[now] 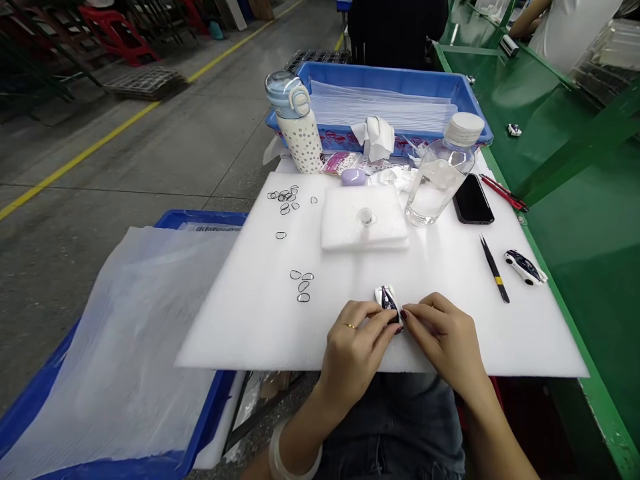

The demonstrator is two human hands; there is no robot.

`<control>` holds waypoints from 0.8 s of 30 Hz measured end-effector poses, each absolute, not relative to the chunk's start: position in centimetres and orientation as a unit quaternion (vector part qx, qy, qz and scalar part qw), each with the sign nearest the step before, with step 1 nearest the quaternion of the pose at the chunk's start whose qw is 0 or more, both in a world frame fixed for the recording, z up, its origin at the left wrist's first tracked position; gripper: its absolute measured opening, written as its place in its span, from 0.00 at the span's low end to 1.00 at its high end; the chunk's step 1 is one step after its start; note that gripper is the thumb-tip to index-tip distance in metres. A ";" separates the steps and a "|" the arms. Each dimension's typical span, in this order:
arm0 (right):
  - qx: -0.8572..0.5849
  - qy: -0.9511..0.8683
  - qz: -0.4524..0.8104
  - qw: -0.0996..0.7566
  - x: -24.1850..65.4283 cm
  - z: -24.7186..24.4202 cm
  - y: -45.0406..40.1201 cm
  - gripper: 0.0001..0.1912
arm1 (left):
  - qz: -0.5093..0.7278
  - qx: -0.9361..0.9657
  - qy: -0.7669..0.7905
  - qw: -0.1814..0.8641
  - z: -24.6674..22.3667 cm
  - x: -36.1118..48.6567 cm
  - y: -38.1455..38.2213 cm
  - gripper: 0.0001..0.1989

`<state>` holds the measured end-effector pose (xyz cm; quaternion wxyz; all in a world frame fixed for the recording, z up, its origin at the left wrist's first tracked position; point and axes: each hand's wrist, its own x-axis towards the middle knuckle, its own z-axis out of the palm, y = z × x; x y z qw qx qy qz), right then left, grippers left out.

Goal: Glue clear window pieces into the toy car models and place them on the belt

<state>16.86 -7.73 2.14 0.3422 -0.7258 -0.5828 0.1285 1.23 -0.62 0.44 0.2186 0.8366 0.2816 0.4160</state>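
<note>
A small white and black toy car [385,297] lies on the white foam board [240,333], between my hands. My left hand [356,343] has its fingers pressed together over the car's near end. My right hand [447,337] pinches at the car's right side, with thumb and forefinger close together; whatever is between those fingertips is too small to make out. Several thin black rings [303,287] lie to the left on the board, with more rings [284,198] farther back. Black tweezers [494,268] and a second toy car [525,267] rest at the right.
Behind the foam block [365,220] stand a dotted bottle [301,137], a clear bottle [436,180] and a blue crate [390,79]. A phone [473,199] and red-handled tool [505,193] lie right. A sheet-covered blue tray [200,217] is at left; a green conveyor frame [595,267] borders the right.
</note>
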 end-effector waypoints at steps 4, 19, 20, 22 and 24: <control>-0.729 -0.578 0.139 0.339 16.8 2.3 -7.7 0.10 | 0.391 0.819 0.316 0.276 0.5 0.9 -0.3 0.11; -0.738 -0.564 0.158 0.335 16.7 2.2 -7.6 0.10 | 0.370 0.813 0.346 0.288 0.1 0.2 -0.1 0.11; -0.738 -0.565 0.155 0.334 16.7 2.2 -7.6 0.10 | 0.368 0.813 0.348 0.287 0.1 0.2 -0.1 0.11; -0.738 -0.567 0.151 0.333 16.7 2.2 -7.6 0.10 | 0.365 0.814 0.352 0.283 0.1 0.1 -0.1 0.12; -0.737 -0.568 0.150 0.334 16.7 2.2 -7.7 0.10 | 0.365 0.815 0.353 0.282 0.2 0.1 -0.1 0.12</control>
